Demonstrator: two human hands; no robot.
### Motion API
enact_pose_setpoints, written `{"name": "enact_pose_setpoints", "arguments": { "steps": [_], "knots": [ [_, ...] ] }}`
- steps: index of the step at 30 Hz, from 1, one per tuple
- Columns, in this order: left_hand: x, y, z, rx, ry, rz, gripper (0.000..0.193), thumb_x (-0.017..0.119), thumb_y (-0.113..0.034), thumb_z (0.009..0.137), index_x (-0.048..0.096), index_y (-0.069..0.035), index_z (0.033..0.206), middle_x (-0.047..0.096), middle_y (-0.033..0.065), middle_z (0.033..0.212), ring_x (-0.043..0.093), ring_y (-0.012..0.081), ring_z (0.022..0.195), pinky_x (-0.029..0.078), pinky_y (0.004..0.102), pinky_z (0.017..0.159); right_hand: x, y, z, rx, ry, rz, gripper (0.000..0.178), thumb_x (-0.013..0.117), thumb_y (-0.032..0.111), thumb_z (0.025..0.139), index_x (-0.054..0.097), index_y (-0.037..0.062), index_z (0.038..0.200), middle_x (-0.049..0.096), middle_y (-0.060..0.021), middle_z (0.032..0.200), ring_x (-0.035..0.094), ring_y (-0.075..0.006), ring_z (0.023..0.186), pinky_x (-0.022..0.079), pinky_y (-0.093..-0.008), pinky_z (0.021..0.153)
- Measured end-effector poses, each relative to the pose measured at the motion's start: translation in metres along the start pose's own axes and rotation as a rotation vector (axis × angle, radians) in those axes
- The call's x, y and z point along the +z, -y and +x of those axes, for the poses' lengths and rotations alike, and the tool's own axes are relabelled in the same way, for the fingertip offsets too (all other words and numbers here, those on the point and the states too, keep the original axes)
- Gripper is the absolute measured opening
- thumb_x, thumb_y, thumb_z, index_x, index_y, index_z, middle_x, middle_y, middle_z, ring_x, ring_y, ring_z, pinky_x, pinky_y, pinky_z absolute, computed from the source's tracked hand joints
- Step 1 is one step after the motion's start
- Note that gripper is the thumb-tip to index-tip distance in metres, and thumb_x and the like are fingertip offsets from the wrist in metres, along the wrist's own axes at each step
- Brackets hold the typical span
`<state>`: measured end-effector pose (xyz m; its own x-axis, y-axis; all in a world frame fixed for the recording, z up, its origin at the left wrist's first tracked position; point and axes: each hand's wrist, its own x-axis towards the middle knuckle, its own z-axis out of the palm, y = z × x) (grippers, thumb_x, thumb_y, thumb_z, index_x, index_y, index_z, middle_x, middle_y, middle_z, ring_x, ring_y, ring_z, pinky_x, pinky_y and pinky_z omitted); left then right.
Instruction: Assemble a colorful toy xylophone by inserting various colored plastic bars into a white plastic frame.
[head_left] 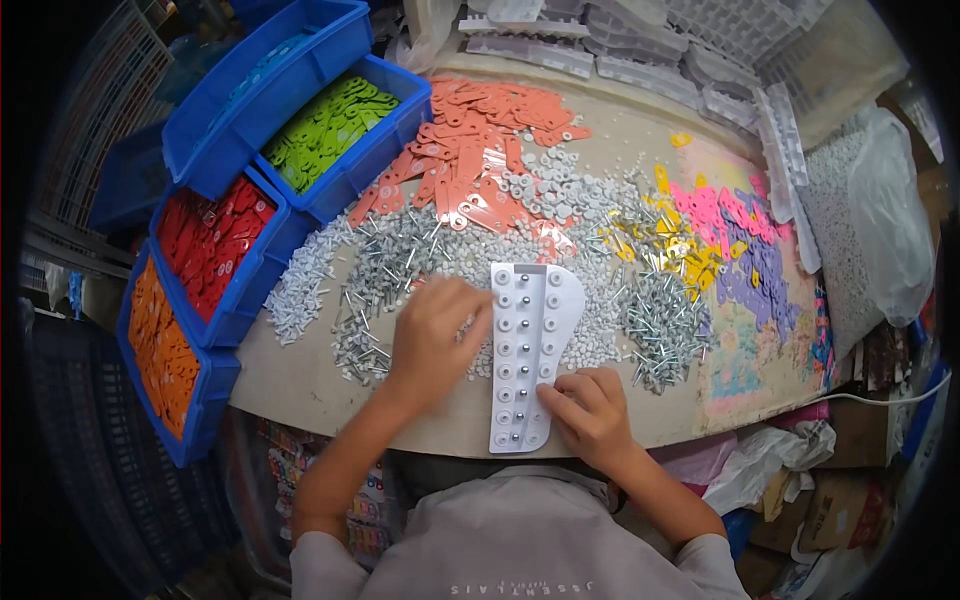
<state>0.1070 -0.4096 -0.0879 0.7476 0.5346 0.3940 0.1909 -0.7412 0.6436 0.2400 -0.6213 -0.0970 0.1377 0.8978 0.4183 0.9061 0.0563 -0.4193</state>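
A long white plastic jig tray [568,300] lies on the table in front of me, with two rows of round holes holding small white washers and metal pins. My left hand [432,335] rests palm down on the pile of metal pins [385,275] just left of the tray, fingers bent over them. My right hand [590,405] sits at the tray's lower right corner, fingertips pressing on its edge. Small white washers [590,255] lie heaped around the top of the tray.
Blue bins at the left hold green tags [325,125], red tags [215,240] and orange tags [160,345]. Salmon tags [470,140], yellow, pink and purple tags [735,255] lie across the table. White trays [640,45] are stacked at the back. A bag of white parts [870,230] sits right.
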Motion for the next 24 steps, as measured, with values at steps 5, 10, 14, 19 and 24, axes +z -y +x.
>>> {"name": "enact_pose_setpoints", "arguments": {
  "steps": [5,10,14,19,24],
  "knots": [
    [0.015,0.051,0.079,0.098,-0.006,0.170,0.017,0.067,-0.005,0.085,0.072,-0.006,0.101,0.064,0.0095,0.095,0.061,0.0280,0.096,0.048,0.0404,0.085,-0.012,-0.021,0.046,0.110,-0.102,0.005,0.021,0.074,-0.001,0.077,0.070,0.0056,0.096,0.063,-0.0095,0.089,0.058,-0.0298,0.088,0.045,-0.0406,0.080],
    [0.057,0.076,0.125,0.114,-0.054,0.147,0.014,0.069,-0.010,0.083,0.072,-0.007,0.096,0.064,0.0088,0.091,0.061,0.0294,0.095,0.049,0.0426,0.083,-0.008,-0.072,0.102,0.198,-0.163,-0.072,0.013,0.071,0.003,0.082,0.070,0.0040,0.096,0.065,-0.0116,0.091,0.059,-0.0317,0.089,0.045,-0.0416,0.083],
    [0.067,0.078,0.129,0.091,0.005,0.167,0.008,0.072,-0.011,0.081,0.068,-0.006,0.087,0.064,0.0074,0.089,0.061,0.0287,0.093,0.049,0.0424,0.081,0.015,-0.111,0.133,0.208,-0.153,-0.120,0.011,0.069,0.008,0.085,0.069,0.0044,0.095,0.066,-0.0125,0.089,0.060,-0.0336,0.090,0.046,-0.0427,0.084],
    [0.058,0.067,0.120,0.143,-0.109,0.207,0.010,0.073,-0.010,0.082,0.066,-0.004,0.085,0.065,0.0073,0.084,0.062,0.0284,0.087,0.050,0.0406,0.077,0.034,-0.129,0.153,0.209,-0.057,-0.153,0.009,0.069,0.008,0.084,0.067,0.0038,0.092,0.065,-0.0120,0.086,0.060,-0.0341,0.089,0.047,-0.0434,0.082],
    [0.018,0.015,0.082,-0.182,0.079,-0.206,0.016,0.076,-0.010,0.082,0.074,-0.004,0.097,0.071,0.0079,0.089,0.064,0.0210,0.084,0.050,0.0335,0.077,0.031,-0.130,0.149,0.231,-0.036,-0.130,0.009,0.069,0.007,0.084,0.064,0.0028,0.089,0.064,-0.0126,0.085,0.059,-0.0334,0.089,0.047,-0.0429,0.081]
  ]
}}
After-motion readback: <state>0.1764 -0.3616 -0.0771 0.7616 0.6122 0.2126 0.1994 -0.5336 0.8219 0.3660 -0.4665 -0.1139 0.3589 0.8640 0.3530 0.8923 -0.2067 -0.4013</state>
